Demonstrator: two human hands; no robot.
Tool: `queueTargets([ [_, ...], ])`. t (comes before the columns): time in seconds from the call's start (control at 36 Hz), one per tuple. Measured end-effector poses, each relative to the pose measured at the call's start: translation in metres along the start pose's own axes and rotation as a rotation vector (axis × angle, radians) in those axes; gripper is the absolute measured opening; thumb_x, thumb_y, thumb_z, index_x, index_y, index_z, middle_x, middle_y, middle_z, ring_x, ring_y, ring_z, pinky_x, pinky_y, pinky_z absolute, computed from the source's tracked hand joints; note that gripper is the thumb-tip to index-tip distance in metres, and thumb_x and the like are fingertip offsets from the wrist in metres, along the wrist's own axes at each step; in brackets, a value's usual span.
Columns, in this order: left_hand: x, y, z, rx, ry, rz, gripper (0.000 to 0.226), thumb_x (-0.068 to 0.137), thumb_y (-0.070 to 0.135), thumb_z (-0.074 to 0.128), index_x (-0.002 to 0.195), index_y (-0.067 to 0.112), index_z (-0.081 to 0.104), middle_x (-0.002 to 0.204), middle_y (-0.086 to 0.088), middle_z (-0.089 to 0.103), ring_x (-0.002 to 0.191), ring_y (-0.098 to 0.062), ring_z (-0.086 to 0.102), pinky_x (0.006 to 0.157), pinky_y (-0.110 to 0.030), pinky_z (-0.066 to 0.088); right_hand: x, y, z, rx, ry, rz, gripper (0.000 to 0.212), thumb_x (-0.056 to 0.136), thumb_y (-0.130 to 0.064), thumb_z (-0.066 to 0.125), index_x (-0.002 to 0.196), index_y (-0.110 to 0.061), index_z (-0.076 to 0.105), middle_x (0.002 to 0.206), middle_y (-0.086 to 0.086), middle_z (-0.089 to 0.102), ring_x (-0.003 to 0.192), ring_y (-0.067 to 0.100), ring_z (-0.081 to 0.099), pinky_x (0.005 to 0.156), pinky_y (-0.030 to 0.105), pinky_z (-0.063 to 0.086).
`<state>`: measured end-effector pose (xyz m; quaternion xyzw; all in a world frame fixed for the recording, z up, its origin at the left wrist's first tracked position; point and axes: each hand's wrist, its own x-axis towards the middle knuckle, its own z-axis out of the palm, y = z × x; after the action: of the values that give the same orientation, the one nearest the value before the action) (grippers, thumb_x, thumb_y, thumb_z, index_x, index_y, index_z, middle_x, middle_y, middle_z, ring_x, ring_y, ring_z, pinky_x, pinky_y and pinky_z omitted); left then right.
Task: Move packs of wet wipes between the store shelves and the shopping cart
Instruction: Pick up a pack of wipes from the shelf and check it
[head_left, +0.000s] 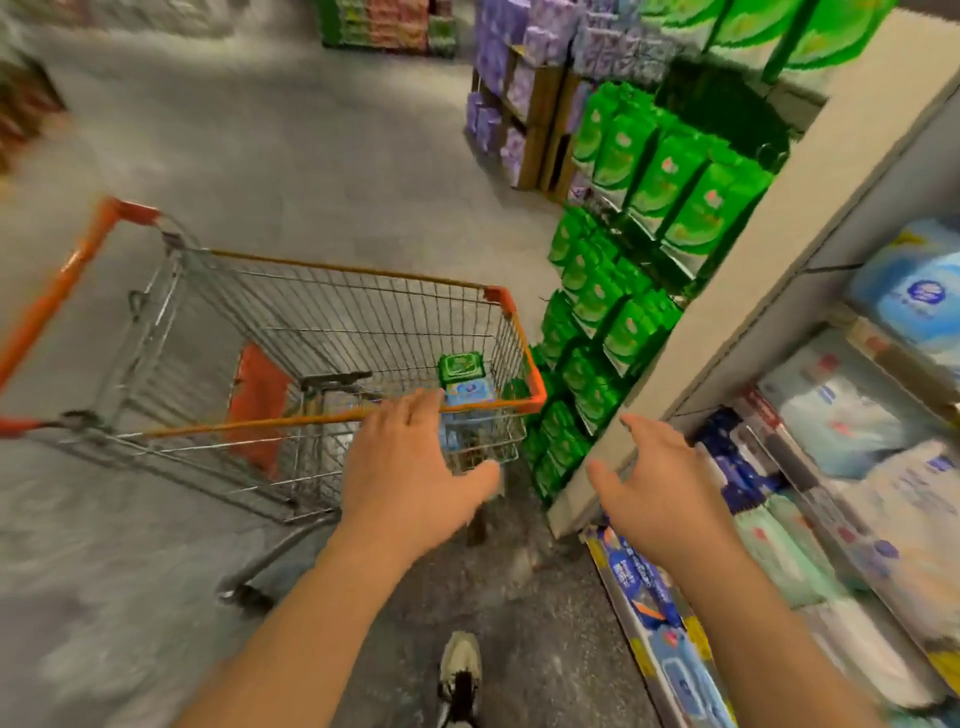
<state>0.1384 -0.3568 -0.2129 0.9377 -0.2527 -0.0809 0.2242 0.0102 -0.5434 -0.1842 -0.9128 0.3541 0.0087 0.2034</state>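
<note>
Both hands (415, 467) (660, 483) spread, seemingly empty; wipes pack (461, 368) in cart (535, 384) beyond left fingertips.

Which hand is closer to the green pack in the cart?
The left hand. It reaches over the cart's rim just below the green pack. The right hand is farther off, outside the cart beside the shelf.

cart (332, 317): bare metal wire, shiny; orange plastic rim and handle
green pack (461, 367): glossy plastic wrap
shelf packs (810, 415): soft plastic film, slight sheen
floor (291, 156): grey, speckled, matt
shoe (460, 670): pale cloth-like upper
</note>
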Motion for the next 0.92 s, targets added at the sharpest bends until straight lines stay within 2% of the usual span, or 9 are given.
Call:
queueTargets([
  [0.06, 0.018, -0.015, -0.007, 0.032, 0.015, -0.049, 0.099, 0.080, 0.077, 0.057, 0.159, 0.027, 0.026, 0.162, 0.002, 0.032, 0.147, -0.024, 0.029, 0.122, -0.041, 0.028, 0.028, -0.018, 0.008, 0.023, -0.012, -0.047, 0.068, 0.099, -0.045, 0.057, 0.156, -0.016, 0.033, 0.157, 0.006, 0.039, 0.142, 0.024, 0.040, 0.112, 0.037, 0.037],
  [0.17, 0.050, -0.036, -0.021, 0.058, 0.034, -0.163, 0.099, 0.072, 0.080, 0.055, 0.154, 0.029, 0.035, 0.155, 0.004, 0.041, 0.141, -0.023, 0.037, 0.117, -0.039, 0.033, 0.084, -0.049, 0.027, 0.076, -0.054, -0.122, 0.058, 0.095, -0.047, 0.059, 0.143, -0.017, 0.049, 0.139, 0.004, 0.054, 0.130, 0.026, 0.051, 0.102, 0.036, 0.044],
  [0.22, 0.065, -0.044, -0.025, 0.059, 0.080, -0.191, 0.099, 0.066, 0.080, 0.048, 0.149, 0.026, 0.045, 0.148, 0.002, 0.051, 0.134, -0.024, 0.046, 0.114, -0.039, 0.039, 0.109, -0.062, 0.035, 0.104, -0.091, -0.164, 0.056, 0.096, -0.044, 0.060, 0.143, -0.015, 0.049, 0.139, 0.005, 0.053, 0.130, 0.026, 0.051, 0.103, 0.034, 0.042],
  [0.28, 0.082, -0.053, -0.027, 0.051, 0.101, -0.235, 0.094, 0.066, 0.075, 0.051, 0.145, 0.025, 0.050, 0.145, 0.001, 0.054, 0.132, -0.024, 0.050, 0.110, -0.040, 0.043, 0.131, -0.075, 0.039, 0.109, -0.133, -0.208, 0.055, 0.098, -0.038, 0.060, 0.145, -0.012, 0.048, 0.144, 0.007, 0.050, 0.131, 0.025, 0.049, 0.106, 0.031, 0.037],
  [0.36, 0.104, -0.061, -0.031, 0.013, 0.080, -0.296, 0.088, 0.078, 0.071, 0.061, 0.151, 0.027, 0.041, 0.154, 0.003, 0.044, 0.139, -0.023, 0.042, 0.111, -0.043, 0.043, 0.160, -0.090, 0.048, 0.104, -0.145, -0.264, 0.063, 0.098, -0.040, 0.059, 0.151, -0.011, 0.041, 0.151, 0.008, 0.046, 0.137, 0.024, 0.045, 0.112, 0.033, 0.035],
  [0.42, 0.115, -0.066, -0.032, 0.005, 0.061, -0.313, 0.086, 0.085, 0.068, 0.062, 0.156, 0.029, 0.033, 0.160, 0.005, 0.036, 0.145, -0.022, 0.035, 0.114, -0.044, 0.038, 0.176, -0.100, 0.053, 0.114, -0.163, -0.282, 0.064, 0.098, -0.042, 0.058, 0.152, -0.012, 0.040, 0.151, 0.007, 0.046, 0.137, 0.023, 0.045, 0.111, 0.033, 0.037],
  [0.56, 0.143, -0.091, -0.036, -0.063, 0.038, -0.373, 0.087, 0.083, 0.070, 0.062, 0.156, 0.032, 0.033, 0.160, 0.005, 0.036, 0.144, -0.022, 0.037, 0.115, -0.044, 0.039, 0.208, -0.127, 0.065, 0.110, -0.235, -0.307, 0.061, 0.099, -0.039, 0.057, 0.151, -0.012, 0.040, 0.152, 0.008, 0.045, 0.137, 0.025, 0.044, 0.109, 0.032, 0.037],
  [0.81, 0.225, -0.154, -0.025, -0.242, -0.057, -0.461, 0.079, 0.087, 0.058, 0.067, 0.154, 0.025, 0.039, 0.158, -0.003, 0.041, 0.143, -0.023, 0.041, 0.115, -0.041, 0.036, 0.270, -0.166, 0.108, 0.066, -0.334, -0.218, 0.061, 0.099, -0.040, 0.058, 0.151, -0.012, 0.042, 0.154, 0.008, 0.043, 0.140, 0.024, 0.042, 0.110, 0.030, 0.034],
  [0.92, 0.263, -0.177, -0.010, -0.351, -0.153, -0.479, 0.070, 0.091, 0.051, 0.065, 0.152, 0.026, 0.042, 0.159, -0.002, 0.041, 0.142, -0.023, 0.043, 0.111, -0.038, 0.037, 0.290, -0.178, 0.127, 0.053, -0.351, -0.111, 0.041, 0.098, -0.030, 0.061, 0.129, -0.004, 0.057, 0.134, 0.014, 0.058, 0.124, 0.027, 0.050, 0.091, 0.030, 0.037],
])
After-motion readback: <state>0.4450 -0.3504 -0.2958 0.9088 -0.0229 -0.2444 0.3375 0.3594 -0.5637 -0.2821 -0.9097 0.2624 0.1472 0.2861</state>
